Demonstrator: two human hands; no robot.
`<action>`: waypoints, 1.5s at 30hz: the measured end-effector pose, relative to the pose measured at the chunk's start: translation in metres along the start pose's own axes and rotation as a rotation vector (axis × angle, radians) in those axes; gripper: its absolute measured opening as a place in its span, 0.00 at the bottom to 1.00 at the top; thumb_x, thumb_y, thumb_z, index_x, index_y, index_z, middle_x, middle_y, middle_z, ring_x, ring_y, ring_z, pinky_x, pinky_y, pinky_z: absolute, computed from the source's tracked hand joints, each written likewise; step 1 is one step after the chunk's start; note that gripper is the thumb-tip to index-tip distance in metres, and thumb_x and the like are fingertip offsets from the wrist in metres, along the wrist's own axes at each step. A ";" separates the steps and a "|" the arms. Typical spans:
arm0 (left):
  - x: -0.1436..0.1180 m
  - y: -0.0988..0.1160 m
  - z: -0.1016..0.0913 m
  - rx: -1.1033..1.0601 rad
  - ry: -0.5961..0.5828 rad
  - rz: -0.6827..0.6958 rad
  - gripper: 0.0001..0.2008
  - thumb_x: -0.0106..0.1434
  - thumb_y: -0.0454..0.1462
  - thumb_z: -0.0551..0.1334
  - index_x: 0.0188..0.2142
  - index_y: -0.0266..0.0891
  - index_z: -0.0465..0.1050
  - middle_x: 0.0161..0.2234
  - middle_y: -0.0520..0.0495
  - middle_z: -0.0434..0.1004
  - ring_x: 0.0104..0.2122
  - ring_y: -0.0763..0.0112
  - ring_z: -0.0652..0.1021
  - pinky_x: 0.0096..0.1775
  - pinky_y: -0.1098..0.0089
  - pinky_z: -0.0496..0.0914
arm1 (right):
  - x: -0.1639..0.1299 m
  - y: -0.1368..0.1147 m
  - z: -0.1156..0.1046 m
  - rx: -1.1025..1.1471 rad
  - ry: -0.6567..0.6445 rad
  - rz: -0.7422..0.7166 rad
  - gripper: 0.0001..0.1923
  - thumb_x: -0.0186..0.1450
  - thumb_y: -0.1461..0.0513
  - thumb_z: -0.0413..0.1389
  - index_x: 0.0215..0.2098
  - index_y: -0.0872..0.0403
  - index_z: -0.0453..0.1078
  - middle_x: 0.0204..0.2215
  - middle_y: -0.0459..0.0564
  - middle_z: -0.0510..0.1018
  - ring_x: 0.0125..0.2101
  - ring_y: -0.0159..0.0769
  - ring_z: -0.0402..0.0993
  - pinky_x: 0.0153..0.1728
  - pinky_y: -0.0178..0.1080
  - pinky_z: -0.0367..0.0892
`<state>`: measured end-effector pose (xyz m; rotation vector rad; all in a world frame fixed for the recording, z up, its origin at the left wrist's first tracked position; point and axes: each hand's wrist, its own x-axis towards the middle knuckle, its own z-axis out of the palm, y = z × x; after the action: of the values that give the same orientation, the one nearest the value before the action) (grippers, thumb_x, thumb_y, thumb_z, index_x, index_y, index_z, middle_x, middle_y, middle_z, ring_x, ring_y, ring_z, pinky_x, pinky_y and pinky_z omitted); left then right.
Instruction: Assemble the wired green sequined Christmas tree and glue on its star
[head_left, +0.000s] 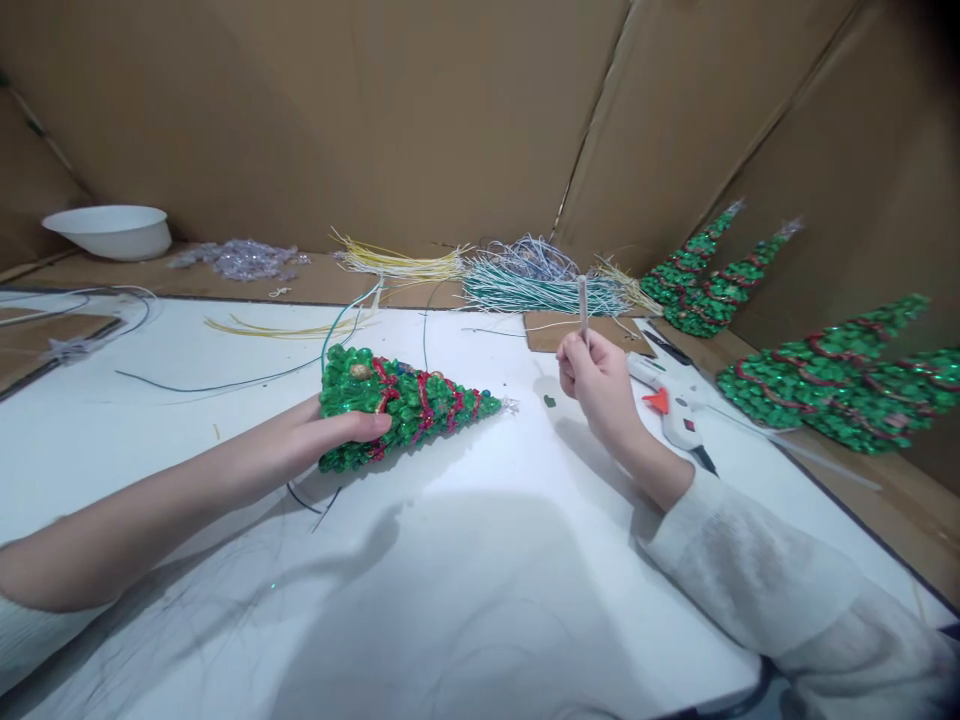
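Note:
My left hand [341, 428] is wrapped round the base of a small green Christmas tree [409, 405], with the thumb on top. The tree lies on its side, tip to the right, with red garland and a clear star [511, 405] at its point. My right hand [596, 375] is closed in a fist around a slim greyish stick [583, 305], which stands upright out of it; its exact kind I cannot make out. Beside that hand, a white glue gun [679, 415] with an orange trigger rests on the table. A small green scrap [550, 401] lies between my hands.
Several finished-looking green trees [817, 370] stand or lean at the right. Bundles of green-white wires [540, 293] and yellow wires [405, 262] lie at the back, near a heap of clear stars [240, 258] and a white bowl [112, 235]. Cardboard walls [337, 110] enclose the white table [465, 590].

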<state>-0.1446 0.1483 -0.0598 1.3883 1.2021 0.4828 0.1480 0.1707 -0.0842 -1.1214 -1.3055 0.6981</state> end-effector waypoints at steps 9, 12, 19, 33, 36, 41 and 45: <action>0.015 -0.024 -0.017 -0.069 0.002 0.041 0.24 0.56 0.48 0.63 0.53 0.53 0.67 0.53 0.59 0.72 0.48 0.67 0.76 0.47 0.75 0.71 | 0.006 0.004 -0.015 -0.116 0.202 -0.074 0.28 0.65 0.45 0.44 0.22 0.56 0.69 0.14 0.44 0.66 0.15 0.25 0.63 0.19 0.32 0.58; 0.016 -0.022 -0.017 -0.117 -0.029 0.050 0.23 0.57 0.47 0.63 0.53 0.52 0.68 0.52 0.59 0.73 0.46 0.67 0.77 0.46 0.74 0.73 | -0.002 -0.003 -0.009 -0.081 0.135 -0.083 0.26 0.66 0.46 0.42 0.25 0.55 0.67 0.13 0.42 0.66 0.15 0.26 0.66 0.17 0.31 0.57; 0.004 0.003 -0.010 -0.158 -0.019 -0.029 0.21 0.49 0.46 0.67 0.44 0.46 0.75 0.41 0.55 0.80 0.37 0.66 0.81 0.38 0.75 0.75 | -0.038 -0.004 0.006 -0.113 -0.193 -0.365 0.10 0.67 0.59 0.50 0.30 0.54 0.67 0.19 0.42 0.71 0.18 0.24 0.67 0.20 0.29 0.62; 0.015 -0.009 -0.028 -0.157 -0.105 0.031 0.19 0.49 0.45 0.66 0.42 0.44 0.77 0.36 0.52 0.82 0.35 0.61 0.81 0.37 0.68 0.77 | -0.043 0.003 0.007 -0.468 -0.382 -0.810 0.02 0.64 0.64 0.54 0.34 0.54 0.68 0.26 0.46 0.78 0.25 0.27 0.73 0.27 0.30 0.67; 0.012 -0.005 -0.026 -0.124 -0.093 0.017 0.23 0.49 0.46 0.65 0.45 0.43 0.75 0.38 0.51 0.81 0.37 0.58 0.81 0.39 0.66 0.76 | -0.043 0.004 0.006 -0.487 -0.435 -0.807 0.02 0.63 0.64 0.54 0.35 0.53 0.68 0.27 0.47 0.78 0.26 0.29 0.74 0.28 0.32 0.68; 0.009 0.000 -0.024 -0.072 -0.067 0.018 0.23 0.47 0.47 0.65 0.43 0.44 0.76 0.38 0.51 0.81 0.38 0.56 0.80 0.39 0.63 0.76 | -0.042 0.006 0.004 -0.497 -0.461 -0.842 0.04 0.64 0.65 0.52 0.37 0.52 0.67 0.29 0.48 0.78 0.28 0.30 0.74 0.29 0.33 0.69; 0.009 0.000 -0.023 -0.072 -0.053 0.010 0.21 0.47 0.47 0.65 0.41 0.42 0.77 0.37 0.50 0.81 0.37 0.58 0.80 0.38 0.65 0.77 | -0.042 0.007 0.006 -0.475 -0.473 -0.859 0.05 0.63 0.66 0.52 0.38 0.53 0.66 0.30 0.49 0.78 0.30 0.31 0.75 0.30 0.33 0.70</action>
<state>-0.1612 0.1669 -0.0575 1.3383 1.1251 0.4885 0.1358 0.1363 -0.1072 -0.6356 -2.2313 -0.0143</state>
